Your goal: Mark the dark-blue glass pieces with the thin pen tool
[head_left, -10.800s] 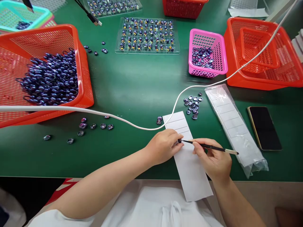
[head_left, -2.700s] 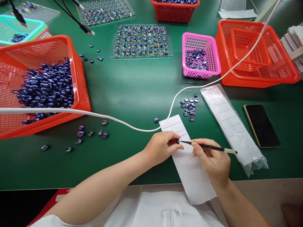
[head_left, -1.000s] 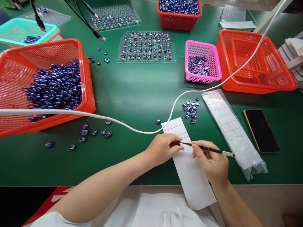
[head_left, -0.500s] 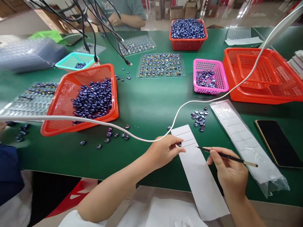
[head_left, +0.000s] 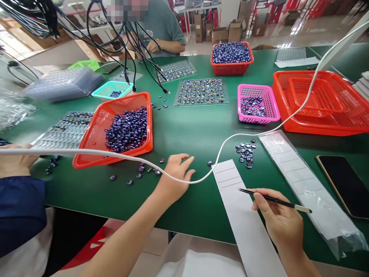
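Observation:
My left hand point(head_left: 175, 175) is over the green table with its fingers apart, and nothing shows in it. Close to its left side lie several loose, shiny dark round pieces point(head_left: 149, 169). A white cable point(head_left: 201, 179) runs across in front of this hand. In my right hand point(head_left: 284, 219) is a thin black pair of tweezers point(head_left: 271, 199) with a pale end. Their fine tip points left over a white paper strip point(head_left: 245, 223) marked with dark lines. One dark piece point(head_left: 209, 163) lies just off the strip's upper left corner.
Dark pieces fill a red basket point(head_left: 82, 159) at left and another point(head_left: 230, 69) at the back. A pink basket point(head_left: 271, 115), nested red baskets point(head_left: 317, 126), bagged strips point(head_left: 291, 165) and a phone point(head_left: 343, 182) are at right. Black cables hang down. Co-workers sit left and opposite.
My left hand has moved left, away from the paper strip, and its fingers have spread. The dark piece it pinched no longer shows in it. My right hand keeps the tweezers over the strip.

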The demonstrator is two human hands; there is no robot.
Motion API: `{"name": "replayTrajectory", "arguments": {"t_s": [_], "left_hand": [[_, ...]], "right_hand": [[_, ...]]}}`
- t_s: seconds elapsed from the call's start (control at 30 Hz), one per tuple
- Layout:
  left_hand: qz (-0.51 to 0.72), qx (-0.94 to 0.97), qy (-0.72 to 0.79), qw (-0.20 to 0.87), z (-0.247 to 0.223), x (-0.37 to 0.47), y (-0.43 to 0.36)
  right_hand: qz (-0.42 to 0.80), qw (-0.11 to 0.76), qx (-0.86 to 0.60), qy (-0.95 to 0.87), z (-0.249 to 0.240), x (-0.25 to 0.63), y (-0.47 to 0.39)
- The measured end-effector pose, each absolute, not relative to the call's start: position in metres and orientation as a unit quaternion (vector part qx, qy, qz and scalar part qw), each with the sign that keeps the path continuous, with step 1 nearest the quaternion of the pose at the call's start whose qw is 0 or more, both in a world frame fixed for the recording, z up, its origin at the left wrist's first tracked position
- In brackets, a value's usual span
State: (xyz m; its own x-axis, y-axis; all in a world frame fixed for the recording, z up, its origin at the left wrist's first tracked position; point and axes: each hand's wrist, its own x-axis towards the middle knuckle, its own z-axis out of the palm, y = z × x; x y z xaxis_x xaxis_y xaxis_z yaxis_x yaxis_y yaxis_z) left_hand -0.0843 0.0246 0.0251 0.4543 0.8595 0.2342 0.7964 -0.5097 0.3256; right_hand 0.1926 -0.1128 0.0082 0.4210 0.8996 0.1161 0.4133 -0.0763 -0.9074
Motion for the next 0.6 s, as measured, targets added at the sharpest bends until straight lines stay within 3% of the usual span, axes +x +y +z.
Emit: {"name": "replayTrajectory", "arguments": {"t_s": [0.2,0.43,0.6], "left_hand": [[0.076,0.866,0.426,0.249,0.028,-0.023,0.055],[0.012,0.857,0.455,0.242,0.025,-0.02,0.068],[0.008,0.849,0.468,0.247,0.028,-0.021,0.064]], "right_hand": [[0.241,0.455,-0.715,-0.472,0.006,0.198,-0.115],[0.269,0.467,-0.684,-0.492,0.004,0.196,-0.112],[0.378,0.435,-0.625,-0.526,0.004,0.198,-0.107]]}}
